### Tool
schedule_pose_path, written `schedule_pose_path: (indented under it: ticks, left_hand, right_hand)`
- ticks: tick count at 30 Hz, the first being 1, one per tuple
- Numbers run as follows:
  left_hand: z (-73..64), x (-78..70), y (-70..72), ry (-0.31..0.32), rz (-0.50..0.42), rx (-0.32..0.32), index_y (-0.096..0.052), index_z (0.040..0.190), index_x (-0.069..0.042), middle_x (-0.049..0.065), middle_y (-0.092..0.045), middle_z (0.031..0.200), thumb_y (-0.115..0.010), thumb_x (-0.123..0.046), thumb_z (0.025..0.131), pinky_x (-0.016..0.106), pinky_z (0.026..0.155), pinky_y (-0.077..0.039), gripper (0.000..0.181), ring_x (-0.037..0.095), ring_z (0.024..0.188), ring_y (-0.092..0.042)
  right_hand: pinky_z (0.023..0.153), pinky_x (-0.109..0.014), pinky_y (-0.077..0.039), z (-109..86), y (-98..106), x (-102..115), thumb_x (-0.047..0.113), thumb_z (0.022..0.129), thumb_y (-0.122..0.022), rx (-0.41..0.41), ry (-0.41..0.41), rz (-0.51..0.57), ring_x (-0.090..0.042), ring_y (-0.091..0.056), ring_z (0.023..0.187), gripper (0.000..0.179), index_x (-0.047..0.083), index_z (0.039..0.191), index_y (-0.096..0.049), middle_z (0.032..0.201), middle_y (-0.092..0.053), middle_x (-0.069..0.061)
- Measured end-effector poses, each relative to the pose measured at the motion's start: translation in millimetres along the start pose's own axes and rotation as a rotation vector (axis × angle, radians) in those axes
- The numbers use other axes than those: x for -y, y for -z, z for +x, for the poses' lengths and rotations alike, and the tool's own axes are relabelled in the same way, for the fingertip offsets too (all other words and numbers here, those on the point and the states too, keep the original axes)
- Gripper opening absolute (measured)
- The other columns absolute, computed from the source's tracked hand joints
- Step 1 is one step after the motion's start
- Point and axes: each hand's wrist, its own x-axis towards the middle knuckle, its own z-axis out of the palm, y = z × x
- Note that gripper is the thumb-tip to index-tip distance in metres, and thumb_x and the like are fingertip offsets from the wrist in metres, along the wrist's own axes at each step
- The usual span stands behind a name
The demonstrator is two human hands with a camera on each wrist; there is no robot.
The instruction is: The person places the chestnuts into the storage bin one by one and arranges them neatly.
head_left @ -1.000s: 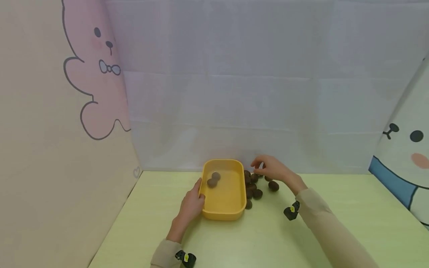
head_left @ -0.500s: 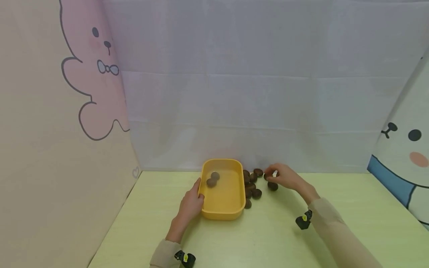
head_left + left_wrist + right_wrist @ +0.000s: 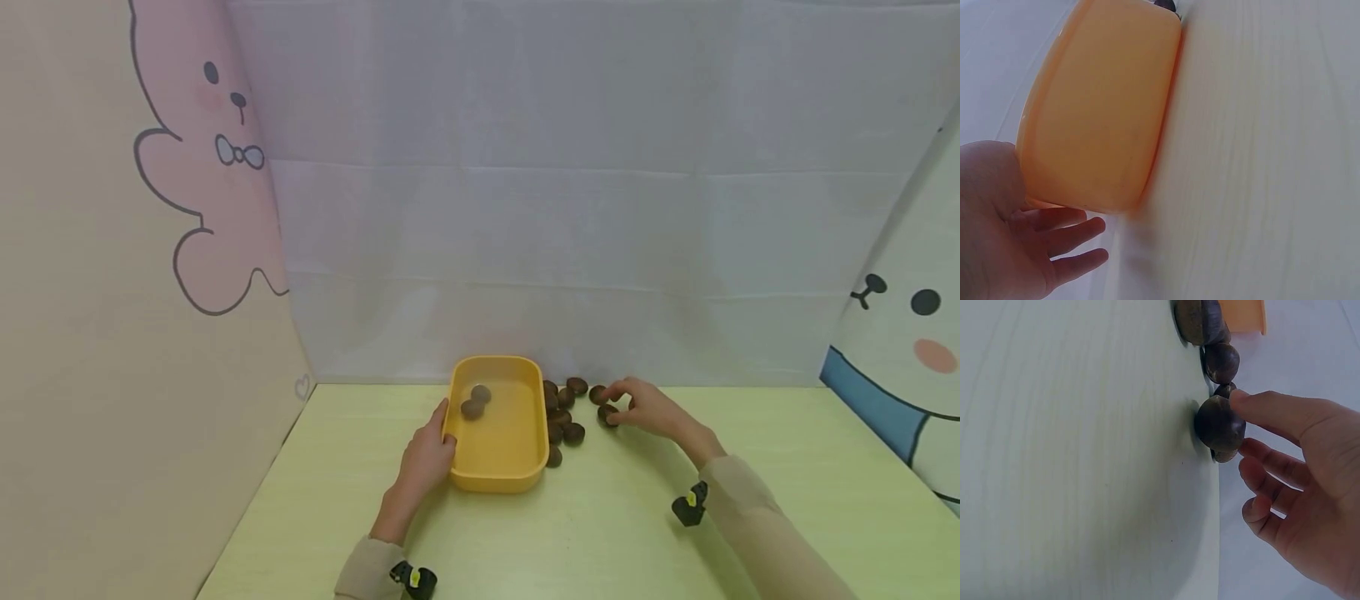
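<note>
A yellow plastic bin (image 3: 498,483) stands toward the back, with two chestnuts (image 3: 472,409) inside near its left wall. My left hand (image 3: 427,457) grips the bin's left side, thumb at the rim; in the left wrist view, several fingers spread below the orange-looking bin (image 3: 1100,112). My right hand (image 3: 656,410) is over a chestnut (image 3: 606,414) to the right of the pile. In the right wrist view, the thumb tip of my right hand (image 3: 1310,469) overlaps that chestnut (image 3: 1217,424), the index fingertip is at its lower edge, and the other fingers are apart.
Several chestnuts (image 3: 558,419) crowd along the bin's right side, and another chestnut (image 3: 597,395) lies just behind the one at my right hand. A white sheet (image 3: 525,250) hangs behind the pale table (image 3: 525,550). Printed fabric (image 3: 150,400) closes the left side.
My right hand has moved right and toward me, from above the back of the pile to the outlying chestnut. The left hand and the bin have stayed put.
</note>
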Motion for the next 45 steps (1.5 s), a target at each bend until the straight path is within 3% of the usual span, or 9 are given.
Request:
schedule_pose_path:
  ticks: [5,13,30,38,45]
  left_hand:
    - [0.5,0.9,-0.9,-0.025,-0.028,-0.002,-0.036,0.152,-0.001,0.026,-0.062,0.129,-0.051,-0.006,0.089,0.038,0.066,-0.046,0.065,0.025,0.076,-0.056]
    - [0.0,0.5,-1.3,-0.034,-0.058,-0.007,-0.036,0.152,0.000,0.027,-0.061,0.131,-0.050,-0.004,0.090,0.039,0.070,-0.047,0.064,0.026,0.079,-0.056]
    - [-0.7,1.1,-1.0,-0.031,-0.090,0.007,-0.034,0.152,0.002,0.027,-0.054,0.141,-0.049,-0.001,0.092,0.045,0.084,-0.049,0.062,0.028,0.096,-0.058]
    - [-0.5,0.4,-0.5,-0.033,-0.098,0.004,-0.034,0.152,0.003,0.028,-0.055,0.139,-0.050,-0.002,0.091,0.044,0.083,-0.049,0.063,0.028,0.094,-0.058]
    - [0.1,2.4,-1.0,-0.040,-0.100,0.001,-0.035,0.151,0.003,0.028,-0.055,0.138,-0.050,-0.001,0.091,0.044,0.083,-0.049,0.062,0.028,0.094,-0.058]
  right_hand:
    - [0.077,-0.033,-0.047,1.0,-7,-8,0.009,0.080,-0.078,0.012,0.003,-0.023,-0.030,-0.059,0.100,0.040,-0.003,0.117,-0.066,0.108,-0.066,-0.016]
    - [0.069,-0.027,-0.046,3.8,-10,-5,0.005,0.077,-0.078,-0.006,0.004,-0.029,-0.020,-0.058,0.085,0.037,-0.002,0.112,-0.067,0.103,-0.068,-0.014]
    - [0.070,-0.030,-0.049,23.3,0,40,0.009,0.083,-0.076,-0.014,0.026,0.002,-0.016,-0.057,0.077,0.037,0.000,0.117,-0.067,0.110,-0.067,-0.014]
    - [0.070,-0.030,-0.045,38.3,-7,62,0.012,0.081,-0.076,-0.038,0.070,-0.015,-0.013,-0.050,0.072,0.038,0.002,0.117,-0.068,0.109,-0.067,-0.011]
    - [0.069,-0.027,-0.048,49.9,-15,79,0.012,0.082,-0.077,-0.034,0.098,0.029,-0.012,-0.055,0.072,0.037,0.004,0.117,-0.069,0.108,-0.068,-0.010]
